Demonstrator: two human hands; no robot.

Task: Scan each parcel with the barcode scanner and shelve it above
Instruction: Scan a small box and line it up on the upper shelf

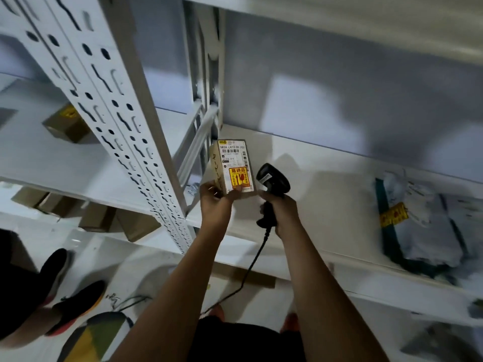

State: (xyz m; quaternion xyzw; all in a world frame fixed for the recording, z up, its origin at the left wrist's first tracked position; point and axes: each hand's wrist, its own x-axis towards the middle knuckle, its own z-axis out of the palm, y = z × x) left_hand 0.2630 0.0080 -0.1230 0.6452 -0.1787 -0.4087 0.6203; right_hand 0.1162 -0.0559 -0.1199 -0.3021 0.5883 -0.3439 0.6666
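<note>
One parcel (234, 167), a small brown carton, stands upright at the centre of the frame with its label facing the camera. The label carries one barcode, with one yellow sticker below it. The left hand (217, 198) grips its lower end, thumb across the front and fingers curled behind. Just right of it is one black scanner (273, 178); whether its head touches the carton cannot be told. The right hand (281, 209) is wrapped round the handle. One cable (250, 267) drops from the handle toward the bottom of the frame. Both hands are over the front of a white shelf (326, 184). On it, at the right edge of the frame, lies one grey bag (428, 231) with a yellow sticker. A perforated post (117, 118) slants across the left. Left of it one box (66, 125) sits on a board, and about four blurred boxes (96, 218) lie on the board below. Two dark shoes (78, 305) show at lower left.
</note>
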